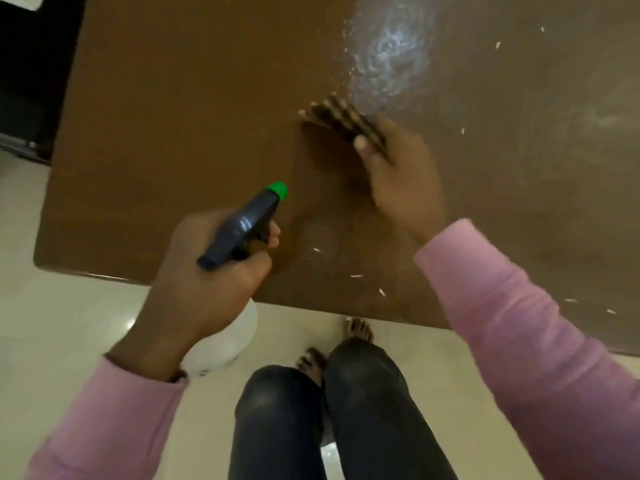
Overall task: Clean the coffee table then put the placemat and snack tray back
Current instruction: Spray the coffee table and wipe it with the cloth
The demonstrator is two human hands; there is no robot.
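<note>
The brown wooden coffee table (180, 126) fills the upper part of the head view. A wet, whitish patch of spray (391, 53) glistens on it at the top centre. My left hand (204, 292) grips a white spray bottle (221, 337) with a dark trigger head and green nozzle (278, 190), held over the table's near edge. My right hand (398, 174) holds a dark striped cloth or pad (346, 121) against the tabletop just below the wet patch. Small white crumbs (356, 276) lie scattered on the table. No placemat or snack tray is in view.
Pale glossy floor tiles (69, 323) run below the table's near edge. My legs in dark trousers (346, 410) and bare feet (358, 329) stand close to that edge. A dark area (31, 81) lies beyond the table's left side.
</note>
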